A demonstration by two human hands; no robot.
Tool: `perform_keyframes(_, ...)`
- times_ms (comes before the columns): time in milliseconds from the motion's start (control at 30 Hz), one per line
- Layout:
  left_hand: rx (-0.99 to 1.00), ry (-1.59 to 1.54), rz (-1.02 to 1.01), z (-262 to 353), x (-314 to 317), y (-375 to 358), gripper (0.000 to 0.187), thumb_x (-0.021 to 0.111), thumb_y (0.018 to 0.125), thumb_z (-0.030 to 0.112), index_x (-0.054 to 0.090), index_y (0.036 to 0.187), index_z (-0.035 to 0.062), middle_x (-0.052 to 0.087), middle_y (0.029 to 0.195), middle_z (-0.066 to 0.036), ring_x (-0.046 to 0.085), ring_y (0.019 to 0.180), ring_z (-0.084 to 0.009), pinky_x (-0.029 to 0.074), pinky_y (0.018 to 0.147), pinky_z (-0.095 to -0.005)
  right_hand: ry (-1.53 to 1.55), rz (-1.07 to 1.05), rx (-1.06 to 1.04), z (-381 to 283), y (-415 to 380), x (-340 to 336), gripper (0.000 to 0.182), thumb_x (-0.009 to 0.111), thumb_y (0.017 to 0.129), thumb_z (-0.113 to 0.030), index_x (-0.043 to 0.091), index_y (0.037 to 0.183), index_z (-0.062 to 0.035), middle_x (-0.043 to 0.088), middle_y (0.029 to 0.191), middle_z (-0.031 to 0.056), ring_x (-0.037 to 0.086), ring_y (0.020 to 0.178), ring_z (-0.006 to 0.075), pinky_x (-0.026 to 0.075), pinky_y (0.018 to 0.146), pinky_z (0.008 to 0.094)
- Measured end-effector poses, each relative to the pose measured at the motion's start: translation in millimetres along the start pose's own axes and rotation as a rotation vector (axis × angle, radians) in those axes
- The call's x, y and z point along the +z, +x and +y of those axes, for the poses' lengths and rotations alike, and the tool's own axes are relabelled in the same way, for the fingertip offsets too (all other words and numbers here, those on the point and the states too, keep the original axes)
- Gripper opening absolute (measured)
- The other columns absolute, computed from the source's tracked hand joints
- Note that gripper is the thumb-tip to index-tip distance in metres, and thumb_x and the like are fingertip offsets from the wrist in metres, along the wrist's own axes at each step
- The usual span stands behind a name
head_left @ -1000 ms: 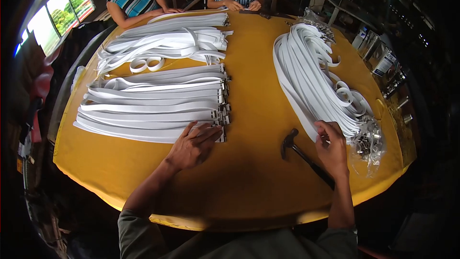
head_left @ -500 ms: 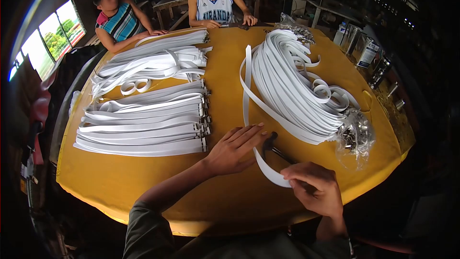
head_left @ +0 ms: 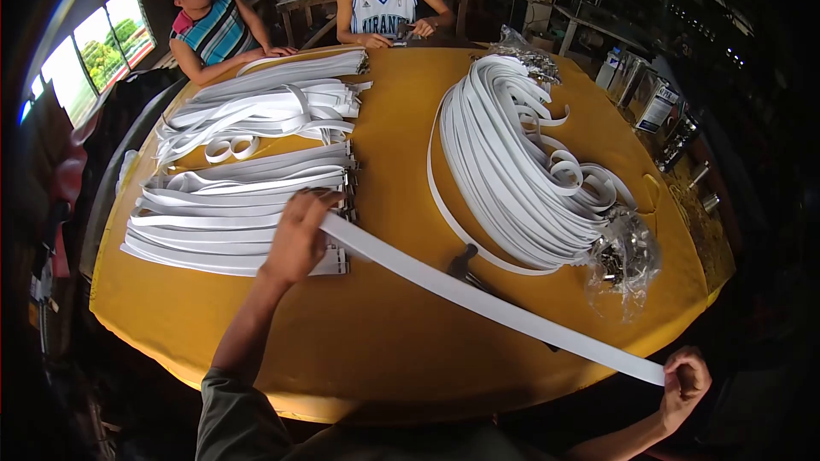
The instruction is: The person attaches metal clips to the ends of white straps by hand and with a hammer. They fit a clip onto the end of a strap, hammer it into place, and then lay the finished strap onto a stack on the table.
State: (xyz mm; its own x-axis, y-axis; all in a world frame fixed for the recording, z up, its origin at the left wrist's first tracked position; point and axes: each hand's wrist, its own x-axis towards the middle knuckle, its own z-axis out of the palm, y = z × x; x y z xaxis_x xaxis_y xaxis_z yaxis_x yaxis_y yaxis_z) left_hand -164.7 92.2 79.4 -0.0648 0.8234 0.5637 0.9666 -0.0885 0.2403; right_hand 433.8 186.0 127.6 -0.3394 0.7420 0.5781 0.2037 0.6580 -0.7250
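Note:
One white strap (head_left: pixel 487 300) is stretched slantwise over the yellow table (head_left: pixel 397 154). Its upper left end is in my left hand (head_left: pixel 299 235), which is closed on it beside the lower left stack of straps (head_left: pixel 239 213). Past the table's right front edge, my right hand (head_left: pixel 686 380) pinches the other end. A dark hammer (head_left: pixel 464 265) lies partly hidden under the strap. To the right spreads a large bundle of white straps (head_left: pixel 504 162), with a clear plastic bag of metal parts (head_left: pixel 626 256) at its lower end.
More white straps (head_left: pixel 256 111) lie at the upper left. One person (head_left: pixel 220 30) leans on the table's far left edge; another (head_left: pixel 384 13) sits at the far side with hands on a small object. Cans (head_left: pixel 656 109) stand along the right side.
My left hand has moved left and now grips the strap; before, it lay flat mid-table. My right hand has moved right and down, pulling the strap taut. The far person's hands have come together.

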Motion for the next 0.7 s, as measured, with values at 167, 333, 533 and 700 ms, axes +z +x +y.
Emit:
perform_keyframes(167,-0.154,0.540,0.055,9,-111,-72,0.054,0.048,0.063,-0.012,0.070,0.109,0.0043,0.060,0.117,-0.014,0.054,0.123,-0.0351,0.035,0.111,-0.0540,-0.009,-0.244,0.249,15,20,69,0.032,0.055,0.063,0.016,0.069,0.090,0.0028,0.065,0.082,0.0102,0.062,0.074,0.0189,0.047,0.069,0.0269)
perform_keyframes(333,-0.409,1.009,0.058,11,-207,-188,0.035,0.048,0.085,0.002,0.066,0.115,0.0023,0.055,0.134,-0.016,0.046,0.133,-0.0405,0.031,0.114,-0.0563,0.283,-0.688,0.155,17,37,164,0.031,0.066,0.075,0.009,0.071,0.104,-0.0032,0.070,0.099,0.0090,0.070,0.091,0.0227,0.056,0.078,0.0327)
perform_keyframes(533,-0.946,0.750,-0.423,-25,-169,-282,0.070,0.042,0.083,-0.002,0.038,0.152,0.0111,0.030,0.160,-0.015,0.022,0.149,-0.0379,0.017,0.119,-0.0591,0.241,-0.865,0.183,20,38,223,0.030,0.061,0.081,0.002,0.070,0.109,-0.0063,0.069,0.100,0.0080,0.069,0.089,0.0229,0.056,0.078,0.0335)
perform_keyframes(700,-0.708,0.831,-0.201,-66,-147,-326,0.051,0.054,0.091,0.015,0.050,0.140,0.0038,0.045,0.143,-0.027,0.048,0.128,-0.0411,0.047,0.092,-0.0521,-0.008,-0.835,0.077,34,25,230,0.031,0.059,0.080,0.001,0.067,0.109,-0.0060,0.066,0.099,0.0098,0.068,0.087,0.0275,0.055,0.075,0.0369)
